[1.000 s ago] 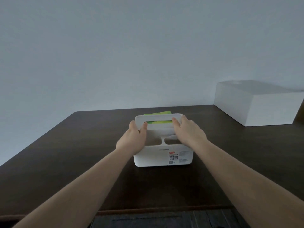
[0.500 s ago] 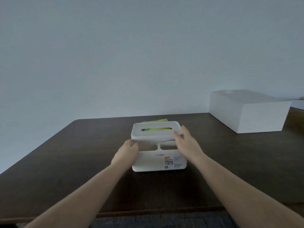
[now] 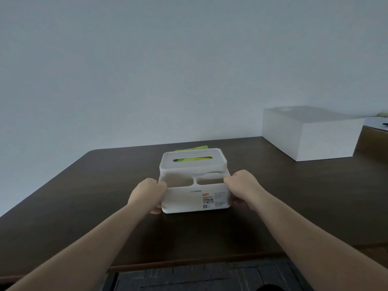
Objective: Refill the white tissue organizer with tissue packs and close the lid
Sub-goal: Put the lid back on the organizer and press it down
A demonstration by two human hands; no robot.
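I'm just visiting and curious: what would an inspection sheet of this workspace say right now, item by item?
Surface: dark wooden table, bare around the work.
Job's things: white tissue organizer with its lid down; green tissue pack visible through the slot, and more green behind the lid's far edge.
Clutter: large white box at the far right of the table.
Grips: left hand and right hand each clasp one end of the organizer.
Cables: nothing seen.
Surroundings: plain pale wall; dark floor below the table's near edge.
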